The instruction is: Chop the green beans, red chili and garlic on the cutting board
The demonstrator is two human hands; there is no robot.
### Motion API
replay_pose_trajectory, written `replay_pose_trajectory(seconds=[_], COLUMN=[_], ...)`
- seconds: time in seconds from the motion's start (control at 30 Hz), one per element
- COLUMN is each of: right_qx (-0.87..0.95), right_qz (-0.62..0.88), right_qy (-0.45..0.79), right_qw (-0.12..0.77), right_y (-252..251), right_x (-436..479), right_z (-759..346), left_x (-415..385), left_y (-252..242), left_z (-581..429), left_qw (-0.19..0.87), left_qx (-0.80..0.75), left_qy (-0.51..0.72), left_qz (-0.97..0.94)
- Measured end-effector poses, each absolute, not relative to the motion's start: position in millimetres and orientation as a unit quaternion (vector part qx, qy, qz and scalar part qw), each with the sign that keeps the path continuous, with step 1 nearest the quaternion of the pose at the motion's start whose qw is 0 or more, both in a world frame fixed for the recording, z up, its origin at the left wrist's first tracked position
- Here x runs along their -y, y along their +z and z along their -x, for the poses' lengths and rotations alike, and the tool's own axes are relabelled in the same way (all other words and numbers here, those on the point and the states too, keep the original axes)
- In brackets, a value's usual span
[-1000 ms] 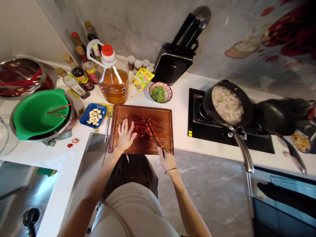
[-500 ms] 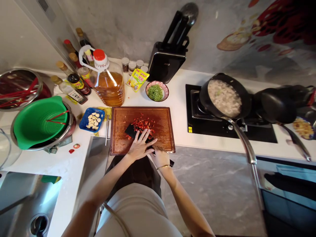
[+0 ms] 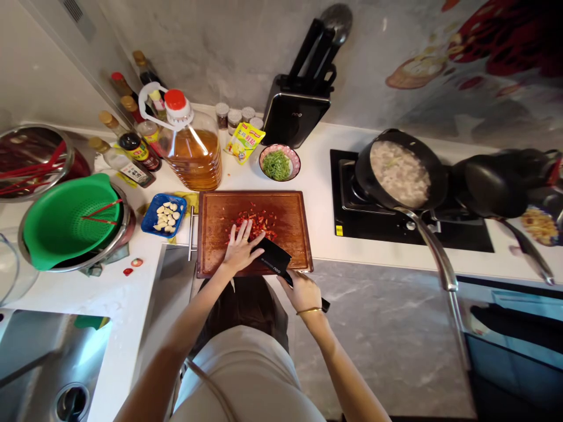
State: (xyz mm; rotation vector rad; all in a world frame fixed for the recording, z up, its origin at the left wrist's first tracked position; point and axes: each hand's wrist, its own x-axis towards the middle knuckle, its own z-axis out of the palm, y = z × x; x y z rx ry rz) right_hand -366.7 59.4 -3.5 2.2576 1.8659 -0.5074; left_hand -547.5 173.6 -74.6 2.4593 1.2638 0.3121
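Observation:
A black cleaver [image 3: 273, 255] lies slanted over the front right part of the wooden cutting board [image 3: 288, 205]. My right hand [image 3: 303, 291] is wrapped round its handle, just past the board's front edge. My left hand [image 3: 240, 249] has its fingers spread over the chopped red peppers [image 3: 259, 223], its thumb reaching to the blade's left end; whether it touches the blade is unclear. Some pepper bits are hidden beneath this hand.
Left of the board stand a blue tray of garlic [image 3: 163, 214] and a green colander [image 3: 70, 220]. Behind are an oil jug [image 3: 193, 152], a bowl of chopped greens [image 3: 280, 163] and a knife block [image 3: 295, 111]. A filled pan [image 3: 400, 174] sits on the stove at right.
The cleaver and my right hand have moved right and toward the front, showing more of the blade. My left hand has shifted slightly left and now rests over the peppers.

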Motion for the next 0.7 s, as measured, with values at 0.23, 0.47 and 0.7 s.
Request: replay_pose_trajectory(seconds=[0.23, 0.47, 0.7], right_qx=[-0.568, -0.429, -0.454], right_qz=[-0.785, -0.852, -0.845], right_qy=[-0.244, -0.268, -0.277], right_qw=[-0.041, -0.135, -0.056], right_y=[-15.4, -71.5, -77.8], right_x=[-31.5, -66.8, -96.3], right_z=[337.6, 359.1, 401.6], left_x=[-197.5, -173.7, -139.9], left_y=[-91.7, -111.1, -122.0], left_z=[570.3, 578.9, 554.5], left_qw=[0.206, 0.240, 0.278], left_qx=[-0.533, -0.610, -0.672], left_qy=[0.173, 0.287, 0.361], left_qz=[-0.802, -0.698, -0.584])
